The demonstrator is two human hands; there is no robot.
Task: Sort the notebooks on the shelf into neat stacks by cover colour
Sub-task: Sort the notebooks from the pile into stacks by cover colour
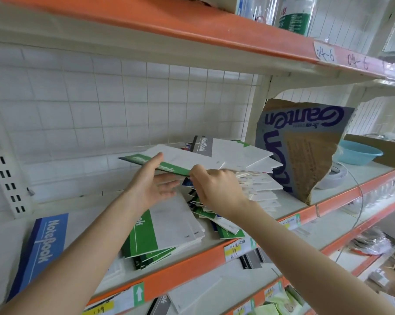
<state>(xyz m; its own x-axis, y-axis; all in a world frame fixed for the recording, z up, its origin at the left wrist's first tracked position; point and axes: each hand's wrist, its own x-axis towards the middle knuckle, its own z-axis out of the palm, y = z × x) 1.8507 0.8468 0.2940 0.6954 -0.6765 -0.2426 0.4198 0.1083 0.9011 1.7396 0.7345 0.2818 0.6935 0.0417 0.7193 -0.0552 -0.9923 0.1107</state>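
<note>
1. The shelf's orange front edge point(192, 262) carries yellow-and-white price labels point(237, 248).
2. A blue notebook point(39, 248) lies flat at the left front of the shelf, well apart from the others.
3. Just right of it is a green stack point(155, 233), its covers green and white and its edges roughly lined up, partly hidden by the left forearm.
4. The left hand point(151, 185) is raised above that stack. It pinches a green notebook point(146, 161), thumb on top and fingers beneath, holding it tilted and clear of the shelf.
5. The right hand point(217, 187) is just beside the left, fingers curled under the upper notebooks of the mixed pile point(257, 189), thumb near the green notebook's corner.
6. The mixed pile is fanned and untidy, showing white, green and dark blue edges. A grey notebook point(203, 144) lies across its top at the back.
7. Right of the pile a torn cardboard box point(305, 151) stands upright, with a light blue basin point(357, 152) beyond it.
8. A white wire grid panel point(101, 98) backs the shelf.
</note>
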